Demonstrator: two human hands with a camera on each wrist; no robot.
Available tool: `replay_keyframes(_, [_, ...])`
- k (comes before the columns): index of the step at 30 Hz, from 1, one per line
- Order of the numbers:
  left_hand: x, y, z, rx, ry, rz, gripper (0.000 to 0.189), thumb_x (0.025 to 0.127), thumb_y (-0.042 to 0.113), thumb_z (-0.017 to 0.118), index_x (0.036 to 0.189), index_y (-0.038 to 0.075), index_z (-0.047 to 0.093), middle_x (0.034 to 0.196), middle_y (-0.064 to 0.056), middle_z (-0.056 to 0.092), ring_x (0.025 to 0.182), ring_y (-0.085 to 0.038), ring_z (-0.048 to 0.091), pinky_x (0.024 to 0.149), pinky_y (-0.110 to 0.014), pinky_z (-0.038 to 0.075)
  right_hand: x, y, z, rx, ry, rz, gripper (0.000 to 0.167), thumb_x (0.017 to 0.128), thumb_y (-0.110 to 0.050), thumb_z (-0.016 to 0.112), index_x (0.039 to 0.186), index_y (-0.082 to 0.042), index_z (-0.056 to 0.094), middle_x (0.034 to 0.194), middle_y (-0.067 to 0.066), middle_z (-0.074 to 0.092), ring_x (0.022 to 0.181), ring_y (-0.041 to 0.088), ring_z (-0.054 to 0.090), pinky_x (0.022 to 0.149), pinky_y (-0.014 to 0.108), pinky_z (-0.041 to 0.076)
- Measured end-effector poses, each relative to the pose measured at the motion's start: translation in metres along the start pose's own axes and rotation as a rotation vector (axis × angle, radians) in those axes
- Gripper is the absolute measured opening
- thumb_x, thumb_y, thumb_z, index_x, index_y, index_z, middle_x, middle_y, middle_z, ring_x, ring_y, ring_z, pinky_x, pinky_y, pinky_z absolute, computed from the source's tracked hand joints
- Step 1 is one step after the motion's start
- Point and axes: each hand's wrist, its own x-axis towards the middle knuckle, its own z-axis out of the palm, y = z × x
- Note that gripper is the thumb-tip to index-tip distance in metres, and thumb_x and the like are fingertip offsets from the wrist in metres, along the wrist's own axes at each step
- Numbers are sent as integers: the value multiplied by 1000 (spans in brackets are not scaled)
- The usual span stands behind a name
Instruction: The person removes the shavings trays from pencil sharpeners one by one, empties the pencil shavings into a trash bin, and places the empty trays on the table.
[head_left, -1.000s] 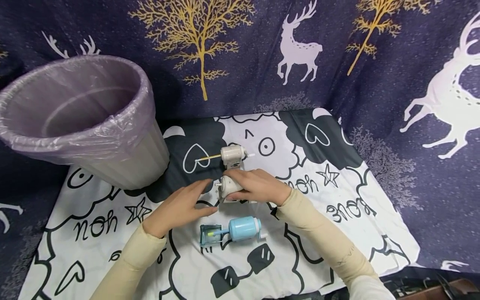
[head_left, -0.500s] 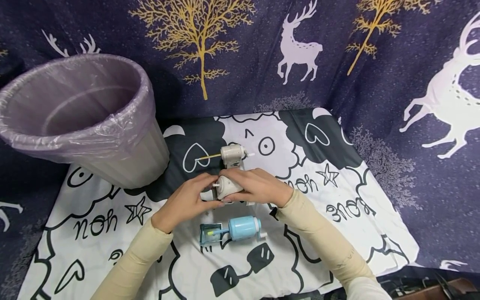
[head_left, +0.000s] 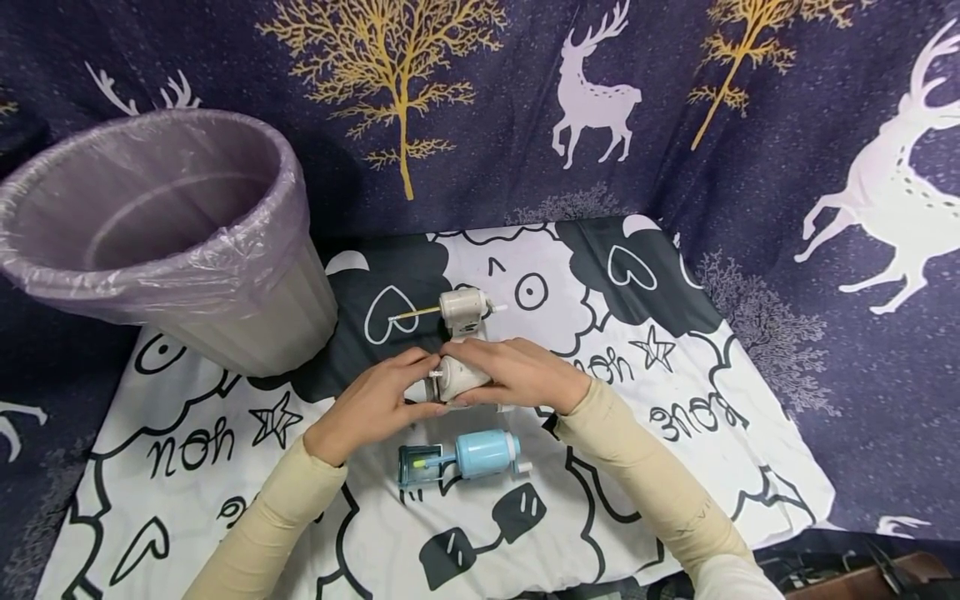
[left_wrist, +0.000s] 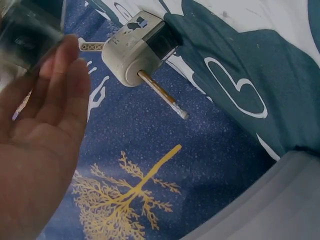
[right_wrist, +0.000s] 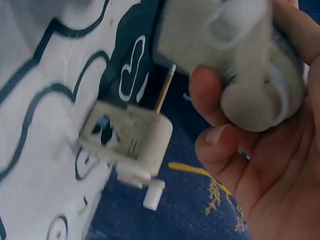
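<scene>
My right hand (head_left: 525, 377) grips a cream crank pencil sharpener (head_left: 459, 379), its thumb and fingers round the barrel. In the right wrist view the crank (right_wrist: 247, 60) of this sharpener faces the camera, blurred. At the sharpener's left end, my left hand (head_left: 378, 402) holds the see-through shavings drawer (left_wrist: 30, 42) between thumb and fingers. Farther back stands another cream sharpener (head_left: 461, 308) with a yellow pencil (head_left: 417, 314) sticking out to the left. Nearer me lies a blue sharpener (head_left: 483, 454) with a pencil in it, above a teal see-through drawer (head_left: 408, 477).
A large waste bin (head_left: 277, 333) lined with a purple plastic bag stands at the back left. The patterned cloth (head_left: 637, 467) covers the table. Behind it hangs a dark blue curtain (head_left: 510, 158) with deer and trees.
My left hand has moved right to the held sharpener, and its thumb and fingers have closed on the drawer end. The sharpener has turned slightly in my right hand.
</scene>
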Motion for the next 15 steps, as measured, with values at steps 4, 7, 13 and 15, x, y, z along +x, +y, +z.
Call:
replay_keyframes(4, [-2, -1, 0, 30, -21, 7, 68, 94, 34, 83, 146, -5, 62, 136, -11, 66, 75, -4, 62, 77, -36, 57, 0, 1, 1, -19, -8, -16, 68, 101, -48, 73, 154, -11, 52, 121, 1, 70, 75, 9, 60, 63, 28, 51])
replay_keyframes(7, [-2, 1, -1, 0, -35, -32, 70, 93, 33, 85, 148, -3, 60, 135, -10, 66, 74, -6, 63, 76, -36, 57, 0, 1, 1, -32, -4, -22, 69, 100, -49, 73, 154, -11, 53, 118, 0, 70, 73, 9, 60, 61, 28, 51])
replay_keyframes(13, [-1, 5, 1, -103, -10, -137, 59, 88, 23, 91, 137, 3, 65, 123, -9, 68, 109, -28, 70, 90, -46, 59, -1, 3, 1, -48, 8, -23, 66, 99, -50, 74, 151, -13, 55, 115, -1, 69, 71, 9, 59, 59, 28, 50])
replay_keyframes(15, [-1, 6, 1, -130, -1, -163, 54, 87, 21, 92, 131, 3, 67, 117, -9, 69, 107, -30, 70, 89, -46, 58, -1, 3, 1, -49, 7, -22, 65, 99, -50, 74, 150, -14, 56, 114, -3, 68, 71, 8, 59, 58, 27, 49])
